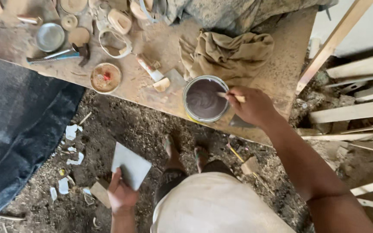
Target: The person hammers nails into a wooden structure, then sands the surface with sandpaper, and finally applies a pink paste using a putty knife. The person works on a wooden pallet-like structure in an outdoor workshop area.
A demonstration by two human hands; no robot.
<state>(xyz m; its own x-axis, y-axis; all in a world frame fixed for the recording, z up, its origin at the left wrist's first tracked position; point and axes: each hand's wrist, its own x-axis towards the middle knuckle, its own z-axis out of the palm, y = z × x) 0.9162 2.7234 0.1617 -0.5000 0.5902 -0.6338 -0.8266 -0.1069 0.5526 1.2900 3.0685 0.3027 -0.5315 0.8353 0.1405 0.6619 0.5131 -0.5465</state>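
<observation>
I see my right hand [253, 105] at frame centre-right clamped on a brush handle [232, 96] dipped into the paint can [205, 99] (brownish-purple paint), while my left hand [121, 194], lower left, grips a grey panel [130, 165].

on bench: open round metal paint can [205, 99] sits on dusty wooden workbench [281, 64]
behind can: crumpled tan cloth [227, 54]
left of can: small round tin [105, 78]

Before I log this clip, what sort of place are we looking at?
Most likely a rough woodworking or finishing workshop. A dusty workbench stands on a dirt floor, raw wooden slats lean nearby, and the right hand holds a stick in an open paint can.
</observation>
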